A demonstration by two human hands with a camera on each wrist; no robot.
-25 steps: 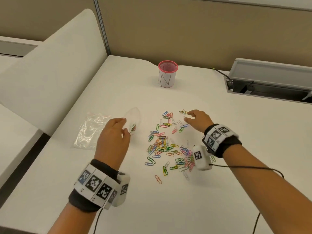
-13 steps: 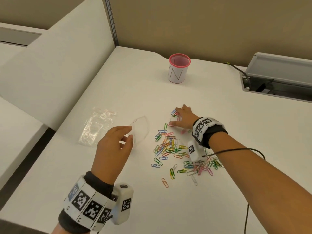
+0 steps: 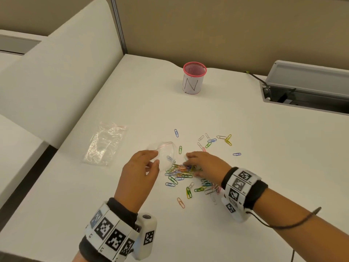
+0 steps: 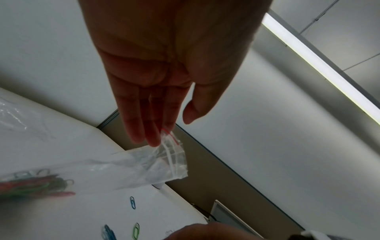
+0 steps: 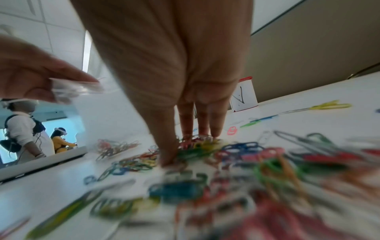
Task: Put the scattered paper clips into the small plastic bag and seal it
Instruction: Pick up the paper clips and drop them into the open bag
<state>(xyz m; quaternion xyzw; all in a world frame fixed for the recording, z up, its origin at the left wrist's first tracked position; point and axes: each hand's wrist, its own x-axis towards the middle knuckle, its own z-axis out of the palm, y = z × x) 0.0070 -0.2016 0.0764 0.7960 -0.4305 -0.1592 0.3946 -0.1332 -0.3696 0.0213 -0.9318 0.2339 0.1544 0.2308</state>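
Head view: mid-desk (image 3: 245,140), the left hand (image 3: 138,171) pinches the small plastic bag (image 3: 166,154) by its mouth, while the right hand (image 3: 203,163), fingers straight, sweeps paper clips (image 3: 181,172) toward it. Keep the mouth low and wide; strays (image 3: 226,138) lie toward the far edge.

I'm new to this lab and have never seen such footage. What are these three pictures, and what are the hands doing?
One person wears three cameras: one on the head, one on each wrist, on the black-and-white patterned bands. On the white desk lie coloured paper clips, a crumpled clear plastic sheet and a pink-rimmed mesh cup. The left hand pinches the mouth of a small clear plastic bag, already holding some clips. The right hand presses its fingers onto the clip pile beside the bag.
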